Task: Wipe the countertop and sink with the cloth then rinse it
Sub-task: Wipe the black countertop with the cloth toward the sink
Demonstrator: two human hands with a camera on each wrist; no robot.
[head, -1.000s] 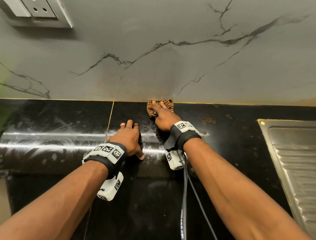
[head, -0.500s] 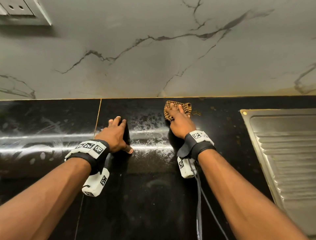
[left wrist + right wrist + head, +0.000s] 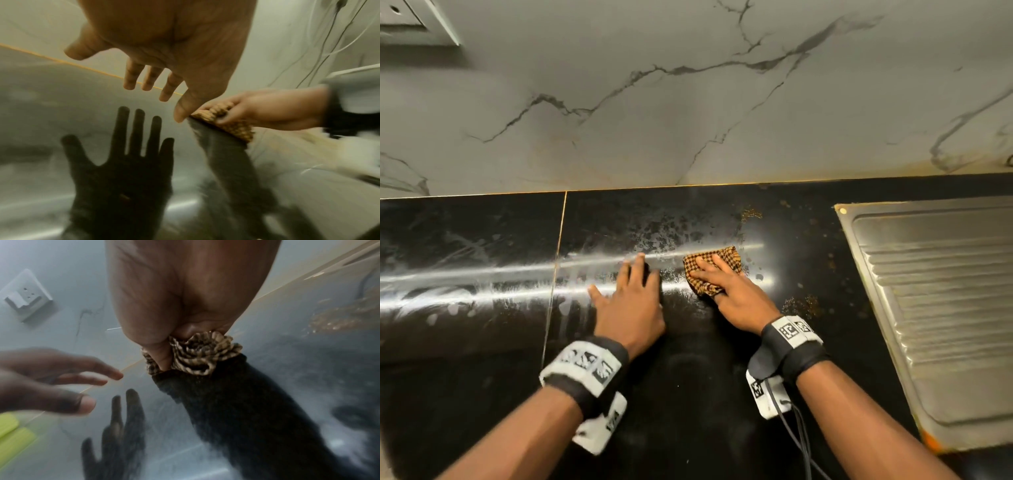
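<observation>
A brown checked cloth (image 3: 714,269) lies bunched on the glossy black countertop (image 3: 705,394). My right hand (image 3: 726,291) presses it down, fingers over it and thumb tucked under its near edge; the right wrist view shows the cloth (image 3: 203,353) crumpled under the palm. My left hand (image 3: 630,298) is just left of the cloth, fingers straight and spread, held slightly above the counter in the left wrist view (image 3: 156,65), holding nothing. The steel sink drainboard (image 3: 941,308) lies to the right.
A marble-patterned wall (image 3: 688,102) rises behind the counter, with a socket plate (image 3: 410,20) at top left. Brown crumbs (image 3: 750,214) and spots dot the counter between cloth and drainboard. Wet streaks (image 3: 482,274) cross the left side. Something yellow-green (image 3: 12,434) shows at the lower left.
My right hand has dragged the cloth from the wall edge back toward me. My left hand has moved right, close beside the cloth, and lifted with fingers spread.
</observation>
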